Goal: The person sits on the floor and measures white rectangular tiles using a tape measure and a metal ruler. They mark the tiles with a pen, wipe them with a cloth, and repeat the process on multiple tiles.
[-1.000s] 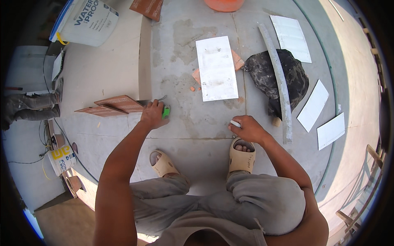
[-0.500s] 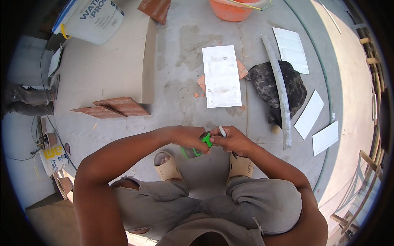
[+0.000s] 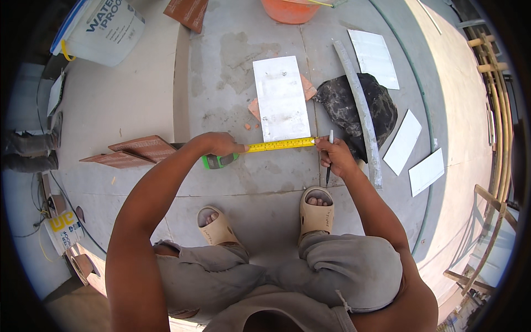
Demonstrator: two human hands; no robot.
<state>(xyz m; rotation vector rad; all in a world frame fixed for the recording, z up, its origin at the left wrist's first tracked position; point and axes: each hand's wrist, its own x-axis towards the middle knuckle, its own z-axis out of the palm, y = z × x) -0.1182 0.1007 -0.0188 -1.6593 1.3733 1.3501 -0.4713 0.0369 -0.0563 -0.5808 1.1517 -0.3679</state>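
A green and grey tape measure (image 3: pixel 220 161) sits in my left hand (image 3: pixel 221 144), which is closed round it. Its yellow blade (image 3: pixel 281 145) is drawn out to the right, across the near edge of a white tile (image 3: pixel 281 99). My right hand (image 3: pixel 338 157) pinches the blade's end near the tile's near right corner. Between the fingers of that same hand is a marker pen (image 3: pixel 331 136) with a white barrel, its dark tip downward. The tile rests on pieces of orange brick (image 3: pixel 308 87), which stick out at both sides.
To the right, a long grey bar (image 3: pixel 359 110) lies over a black bag (image 3: pixel 381 108), with several white tiles (image 3: pixel 404 143) around. Brown tiles (image 3: pixel 138 150) lean against a low block at left. A white bucket (image 3: pixel 105 30) and an orange tub (image 3: pixel 290 11) stand farther off.
Both hands have moved forward from above my feet to the white tile's near edge. They have drawn apart, and the yellow blade is now pulled out between them.
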